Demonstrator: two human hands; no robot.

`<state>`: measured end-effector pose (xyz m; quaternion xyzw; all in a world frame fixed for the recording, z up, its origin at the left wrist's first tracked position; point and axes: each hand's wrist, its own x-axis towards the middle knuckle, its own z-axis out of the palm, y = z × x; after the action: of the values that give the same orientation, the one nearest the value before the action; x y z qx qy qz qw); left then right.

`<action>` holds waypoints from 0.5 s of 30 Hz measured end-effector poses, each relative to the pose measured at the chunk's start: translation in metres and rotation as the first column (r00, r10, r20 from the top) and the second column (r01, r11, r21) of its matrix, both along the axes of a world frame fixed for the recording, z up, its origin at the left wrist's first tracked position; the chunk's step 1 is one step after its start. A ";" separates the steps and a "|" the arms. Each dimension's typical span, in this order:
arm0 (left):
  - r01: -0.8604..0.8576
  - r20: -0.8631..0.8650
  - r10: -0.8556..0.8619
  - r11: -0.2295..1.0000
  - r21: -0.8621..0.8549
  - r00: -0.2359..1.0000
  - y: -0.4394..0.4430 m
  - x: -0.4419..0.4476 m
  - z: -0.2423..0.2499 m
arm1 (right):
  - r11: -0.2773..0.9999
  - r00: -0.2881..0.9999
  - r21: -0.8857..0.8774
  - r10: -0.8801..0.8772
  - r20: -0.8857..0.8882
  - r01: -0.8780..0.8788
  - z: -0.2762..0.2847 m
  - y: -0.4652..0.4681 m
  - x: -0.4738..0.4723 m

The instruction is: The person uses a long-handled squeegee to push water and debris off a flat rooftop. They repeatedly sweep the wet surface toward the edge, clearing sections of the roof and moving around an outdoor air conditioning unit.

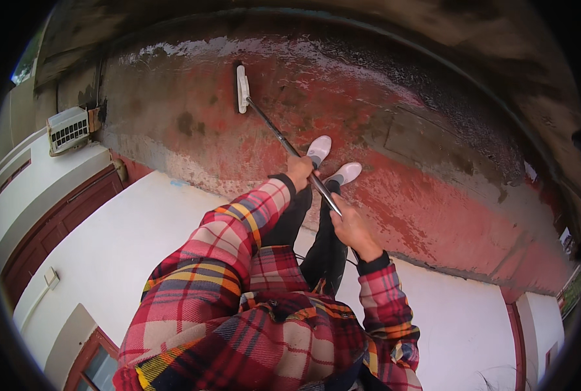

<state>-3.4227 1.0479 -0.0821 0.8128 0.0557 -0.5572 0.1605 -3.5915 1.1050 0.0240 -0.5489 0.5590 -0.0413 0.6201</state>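
Observation:
A long metal pole [277, 131] runs slantwise from my hands to a white floor-brush head [242, 89], whose dark bristle side faces left on the wet red floor. My left hand [299, 172] wraps the pole about midway, near my shoes. Closer to my body, my right hand [353, 226] is closed round the pole's near end. Both of my arms are in red plaid sleeves with dark cuffs. My pale shoes [320, 148] stand on the floor just beyond the hands.
Water or suds shine along the floor's far side [212, 46], beside a dark raised edge. A white wall [173, 220] runs close behind me. At the left are a white vented unit [69, 129] and a dark red door [60, 220].

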 end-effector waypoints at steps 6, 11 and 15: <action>0.303 -0.303 -0.269 0.951 0.069 0.914 0.037 -0.074 -0.020 | 0.986 0.985 0.007 -0.164 -0.063 0.164 0.034 0.028 -0.045; 0.460 -0.668 -0.320 0.887 0.039 0.672 0.096 -0.261 0.050 | 0.907 0.771 0.157 -0.228 -0.595 0.390 0.150 0.084 -0.124; 0.350 -0.858 -0.296 0.925 -0.148 0.420 0.082 -0.307 0.088 | 0.947 0.681 0.070 -0.172 -0.712 0.313 0.184 0.088 -0.127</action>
<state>-3.7296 1.1301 0.0062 0.4189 -0.0131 -0.9077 -0.0216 -3.7187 1.1928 0.2085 -0.3839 0.8202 0.1390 0.4006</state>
